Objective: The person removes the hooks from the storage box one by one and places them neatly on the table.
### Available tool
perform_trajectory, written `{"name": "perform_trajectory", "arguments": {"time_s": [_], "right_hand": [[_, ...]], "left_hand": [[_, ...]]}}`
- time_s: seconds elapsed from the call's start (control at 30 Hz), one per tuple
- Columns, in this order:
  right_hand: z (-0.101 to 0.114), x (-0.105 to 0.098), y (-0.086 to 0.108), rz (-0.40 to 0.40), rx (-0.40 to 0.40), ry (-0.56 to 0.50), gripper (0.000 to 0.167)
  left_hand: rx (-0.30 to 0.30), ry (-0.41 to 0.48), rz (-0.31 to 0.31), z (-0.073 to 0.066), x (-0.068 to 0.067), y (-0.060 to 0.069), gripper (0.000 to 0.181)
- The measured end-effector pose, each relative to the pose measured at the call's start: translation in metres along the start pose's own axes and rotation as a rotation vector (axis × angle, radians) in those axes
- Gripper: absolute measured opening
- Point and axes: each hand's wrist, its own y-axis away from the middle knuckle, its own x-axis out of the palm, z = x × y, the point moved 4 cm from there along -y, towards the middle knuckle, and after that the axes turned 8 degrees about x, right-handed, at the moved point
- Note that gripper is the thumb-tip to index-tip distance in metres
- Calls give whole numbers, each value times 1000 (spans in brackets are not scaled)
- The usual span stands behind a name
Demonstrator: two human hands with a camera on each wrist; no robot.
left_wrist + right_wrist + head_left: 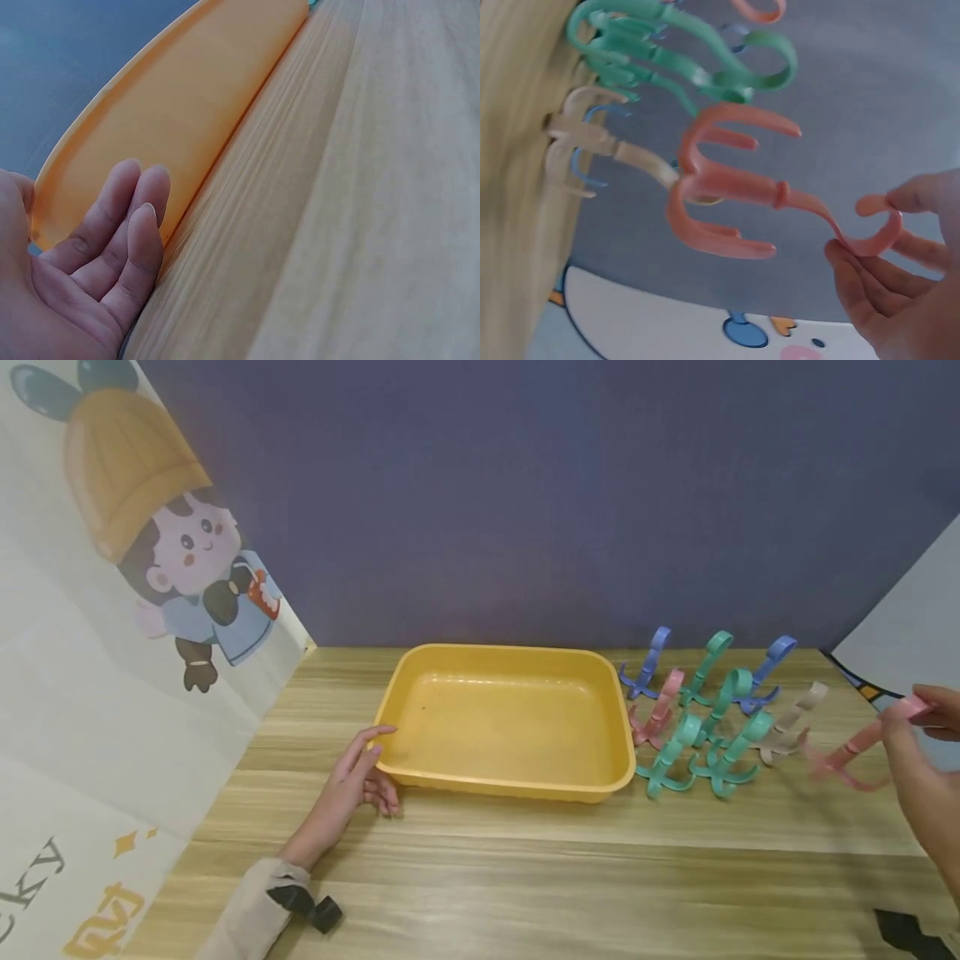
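Observation:
A yellow plastic tray [495,789] lies on the wooden table. My left hand [357,777] grips its near left corner, with the thumb and a finger over the rim; in the left wrist view the other fingers [142,240] rest along the outer wall. At the far right my right hand [926,760] pinches a pink four-pronged hook hanger [735,184] by its curled top, its prongs raised off the table. Beside the tray stand several similar hangers: green [723,764], blue [645,664], another pink [656,718] and a beige one [783,727].
A dark blue panel [562,510] rises behind the table. On the left is a white panel [67,652] with a cartoon figure, and another printed panel [915,610] stands at the right. Bare wood [525,877] stretches in front of the tray.

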Motion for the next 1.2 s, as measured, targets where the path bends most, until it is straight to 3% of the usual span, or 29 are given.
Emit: {"name": "perform_trajectory", "arguments": {"time_s": [0.2,0.4,0.5,0.7,1.1,1.2], "right_hand": [[-21,5,7,39,45,55,30],[-39,12,16,164,286,151,34],[-43,15,19,257,342,231,34],[-45,19,22,351,287,383,37],[-46,20,26,368,376,545,46],[-45,19,24,344,355,553,46]], "left_hand": [[6,3,8,0,0,1,47],[-6,2,-1,1,0,1,48],[-20,2,-15,2,0,2,48],[-31,-3,-32,3,-1,2,43],[-30,-16,-19,3,-1,3,44],[-26,-14,-16,1,-1,2,45]]}}
